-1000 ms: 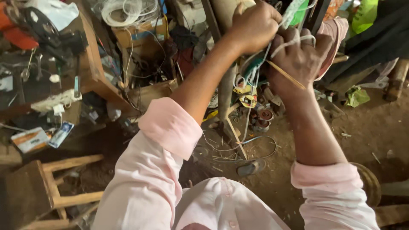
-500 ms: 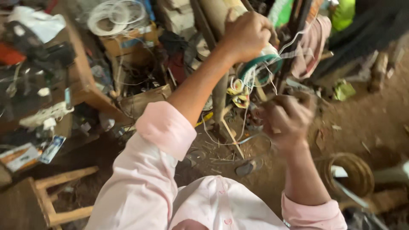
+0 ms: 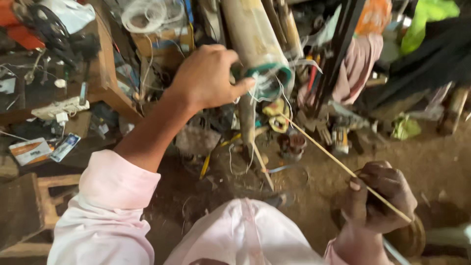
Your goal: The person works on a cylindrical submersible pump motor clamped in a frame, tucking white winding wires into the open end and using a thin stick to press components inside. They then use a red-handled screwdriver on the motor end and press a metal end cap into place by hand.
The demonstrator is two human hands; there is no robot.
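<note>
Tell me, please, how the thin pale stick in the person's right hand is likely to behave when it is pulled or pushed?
The thin stick runs straight from the right hand up to the green-rimmed cylinder, so it is probably fairly stiff. It is very slender, so it likely weighs little and could bend or snap under sideways force. The left hand grips the cylinder's end, which may steady it.

Left arm stretched up and forward, pink sleeve pushed back to the elbow, forearm bare. Left hand [image 3: 208,76] raised high, back of hand toward the camera, fingers curled in a closed grip, thumb pointing right. Right arm bent low and close to the body. Right hand [image 3: 378,196] drawn down near the lap, fingers folded tight, thumb pressed against forefinger in a pinch.
</note>
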